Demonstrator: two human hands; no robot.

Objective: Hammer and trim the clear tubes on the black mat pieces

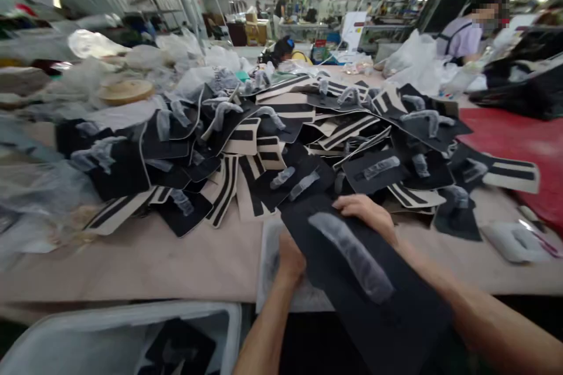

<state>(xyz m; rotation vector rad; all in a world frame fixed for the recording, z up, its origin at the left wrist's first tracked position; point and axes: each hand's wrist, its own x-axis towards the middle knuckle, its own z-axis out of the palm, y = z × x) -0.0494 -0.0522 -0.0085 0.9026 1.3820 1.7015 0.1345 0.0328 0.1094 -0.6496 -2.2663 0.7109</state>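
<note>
A black flat panel (373, 328) with a plastic-wrapped handle (352, 258) slants across the front of the table. My right hand (369, 217) is closed on the panel's far edge, fingers curled over it. My left hand (291, 261) is closed beside the panel's left edge, above a whitish plastic sheet (269, 246). What its fingers hold, if anything, is hidden. Just beyond both hands lies a heap of similar black panels (303, 179) with plastic-wrapped handles. Some are turned over, showing beige backs with black stripes (226, 187).
At lower left stands a white plastic bin (235, 328) with a black panel inside. Clear plastic bags (26, 187) and a tape roll (126, 91) lie left. Red material (514, 135) and a small white item (512, 241) are right. A person (461, 35) is at back right.
</note>
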